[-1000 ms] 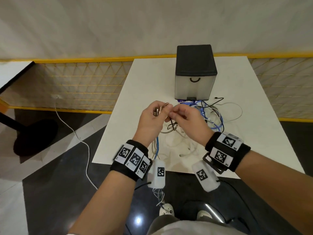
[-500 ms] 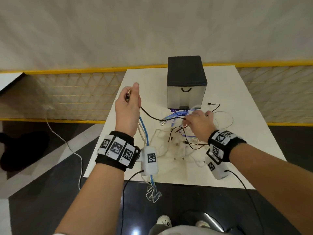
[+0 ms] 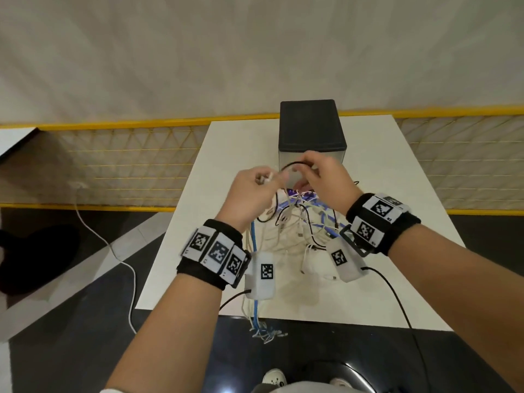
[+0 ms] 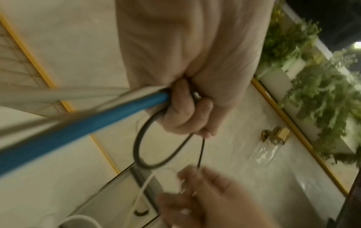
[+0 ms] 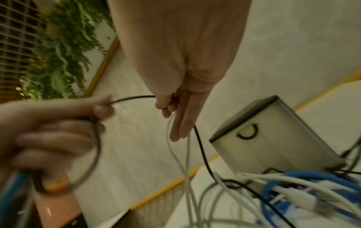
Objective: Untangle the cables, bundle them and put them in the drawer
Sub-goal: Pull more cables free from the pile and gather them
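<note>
A thin black cable [image 3: 295, 163] arcs between my two hands, raised in front of the black-topped drawer box [image 3: 310, 126]. My left hand [image 3: 265, 181] grips a loop of the black cable [image 4: 140, 148] together with a blue cable [image 4: 87, 123] and pale cables. My right hand [image 3: 310, 170] pinches the black cable [image 5: 134, 97] between thumb and finger, and white cables [image 5: 187, 154] hang past its straight fingers. Below the hands a tangle of white, blue and black cables [image 3: 297, 225] lies on the white table [image 3: 382, 279]. The drawer [image 5: 273, 138] is closed.
Blue and white cable ends [image 3: 261, 324] hang over the table's near edge. A white cord [image 3: 107, 245] trails across the floor on the left. A yellow-framed mesh fence [image 3: 127, 165] runs behind the table. My shoes [image 3: 273, 378] show below.
My left hand has come in from the raised left position and my right hand has lifted off the tangle. Both now meet in front of the box, with the black cable looped in the left.
</note>
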The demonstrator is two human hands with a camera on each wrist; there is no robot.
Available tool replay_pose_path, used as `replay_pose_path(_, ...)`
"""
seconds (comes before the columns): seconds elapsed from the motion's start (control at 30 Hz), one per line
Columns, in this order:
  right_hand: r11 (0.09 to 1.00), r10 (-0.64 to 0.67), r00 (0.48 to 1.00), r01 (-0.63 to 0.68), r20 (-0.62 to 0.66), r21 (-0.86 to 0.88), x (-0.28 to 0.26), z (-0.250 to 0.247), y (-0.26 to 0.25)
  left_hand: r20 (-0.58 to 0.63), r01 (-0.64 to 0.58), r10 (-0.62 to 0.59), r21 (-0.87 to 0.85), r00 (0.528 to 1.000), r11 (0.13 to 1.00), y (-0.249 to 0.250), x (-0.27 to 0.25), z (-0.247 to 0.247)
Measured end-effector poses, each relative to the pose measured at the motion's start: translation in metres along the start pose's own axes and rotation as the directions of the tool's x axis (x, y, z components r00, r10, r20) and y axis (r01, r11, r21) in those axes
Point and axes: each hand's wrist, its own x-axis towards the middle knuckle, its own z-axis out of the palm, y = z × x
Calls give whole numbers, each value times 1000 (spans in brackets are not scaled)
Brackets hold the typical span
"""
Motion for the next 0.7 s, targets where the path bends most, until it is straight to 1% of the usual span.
replay_pose_path(0.07, 999, 38, 998, -37, 45, -19, 2, 3, 15, -128, -105, 97, -60, 987, 993, 4, 2, -5)
replay_pose_path(0.13, 994, 52, 992, -40, 115, -105, 2, 7, 34, -239, -182, 148, -128, 960, 975, 7, 0, -6)
replay_pose_path(0.17, 984, 68, 988, -44, 140, -172, 3, 7, 45, -293, -205, 148, -174, 945, 963, 6, 0, -7)
replay_pose_path(0.2, 968, 91, 983, -49, 160, -248, 2, 5, 52, -340, -211, 123, -236, 932, 949, 5, 1, -9)
replay_pose_path(0.23, 949, 115, 978, -57, 171, -310, 1, 3, 59, -382, -208, 97, -261, 919, 943, 2, 4, -14)
replay_pose_path(0.27, 938, 124, 977, -59, 172, -343, 0, 0, 62, -412, -194, 70, -268, 908, 943, -2, 8, -19)
replay_pose_path(0.3, 935, 128, 977, -61, 171, -350, 0, -3, 64, -424, -173, 62, -230, 904, 958, -7, 12, -25)
replay_pose_path(0.33, 939, 126, 976, -59, 177, -338, 0, -6, 62, -425, -142, 62, -161, 903, 977, -12, 16, -31)
replay_pose_path(0.4, 943, 145, 971, -78, 191, -323, 3, -9, 54, -410, -129, 135, 42, 902, 991, -19, 18, -32)
replay_pose_path(0.43, 942, 150, 968, -79, 199, -326, 5, -9, 49, -378, -163, 200, 128, 904, 978, -19, 16, -28)
replay_pose_path(0.47, 940, 140, 968, -64, 208, -335, 8, -9, 44, -320, -215, 275, 211, 907, 954, -16, 12, -22)
replay_pose_path(0.5, 934, 113, 969, -29, 219, -355, 9, -9, 39, -245, -271, 341, 277, 908, 922, -16, 10, -15)
replay_pose_path(0.53, 923, 80, 968, 19, 239, -385, 11, -10, 33, -169, -311, 381, 330, 909, 891, -14, 8, -8)
replay_pose_path(0.6, 892, 24, 957, 110, 288, -438, 13, -9, 26, -53, -319, 371, 407, 927, 856, -13, 10, 1)
replay_pose_path(0.63, 879, 1, 952, 144, 305, -454, 13, -9, 23, -33, -296, 336, 402, 941, 867, -11, 13, 5)
replay_pose_path(0.7, 865, -61, 953, 199, 297, -460, 11, -8, 18, -42, -231, 257, 320, 965, 919, -6, 18, 10)
